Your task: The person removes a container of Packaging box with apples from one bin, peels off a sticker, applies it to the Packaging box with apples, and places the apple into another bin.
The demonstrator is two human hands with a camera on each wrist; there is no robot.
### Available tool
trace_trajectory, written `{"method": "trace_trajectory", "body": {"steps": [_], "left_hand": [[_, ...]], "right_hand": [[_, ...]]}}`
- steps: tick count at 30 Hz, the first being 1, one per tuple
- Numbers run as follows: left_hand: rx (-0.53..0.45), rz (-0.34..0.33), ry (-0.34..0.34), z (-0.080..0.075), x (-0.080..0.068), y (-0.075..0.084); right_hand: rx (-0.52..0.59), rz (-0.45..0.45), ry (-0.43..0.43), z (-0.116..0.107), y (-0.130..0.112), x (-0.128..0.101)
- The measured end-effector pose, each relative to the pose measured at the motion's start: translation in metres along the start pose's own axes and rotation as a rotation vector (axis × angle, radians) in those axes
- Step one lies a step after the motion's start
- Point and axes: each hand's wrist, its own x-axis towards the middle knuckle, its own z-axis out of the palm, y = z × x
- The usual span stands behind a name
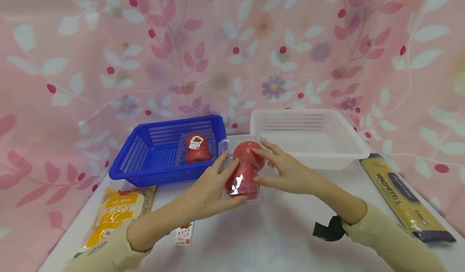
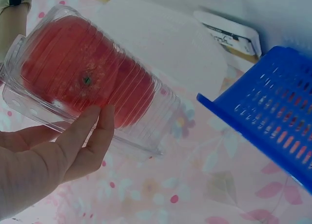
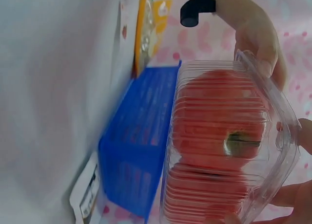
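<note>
Your left hand [image 1: 212, 187] and right hand [image 1: 287, 169] each grip a side of the clear tomato pack [image 1: 244, 170], raised over the tabletop [image 1: 276, 231] beside the blue basket [image 1: 145, 161]. Keep both grips even so its 2 tomatoes stay level.

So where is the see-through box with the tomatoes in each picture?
Head view: the clear tomato box is at the centre, held between the left hand and the right hand.
Left wrist view: upper left, the box above the fingers.
Right wrist view: right half, the box fills it.
Shared landmark: the blue basket beside the box.
</note>
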Motion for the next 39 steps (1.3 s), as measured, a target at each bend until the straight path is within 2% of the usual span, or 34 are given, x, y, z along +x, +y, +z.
{"method": "trace_trajectory", "body": {"steps": [7, 13, 24, 31, 39], "left_hand": [[0.006, -0.014, -0.087, 0.011, -0.032, -0.003], [0.002, 0.011, -0.089, 0.028, -0.049, -0.009], [-0.031, -0.090, -0.142, 0.048, -0.058, -0.019], [-0.012, -0.085, -0.155, 0.060, -0.064, -0.026], [0.035, -0.064, -0.144, 0.064, -0.069, -0.029]], "right_hand": [[0.000, -0.057, -0.087, 0.024, -0.005, -0.018], [0.065, -0.055, -0.157, 0.046, 0.000, -0.025], [0.087, 0.016, -0.207, 0.069, 0.009, -0.023], [0.095, 0.025, -0.227, 0.079, 0.014, -0.023], [0.085, -0.029, -0.208, 0.083, 0.022, -0.023]]}}
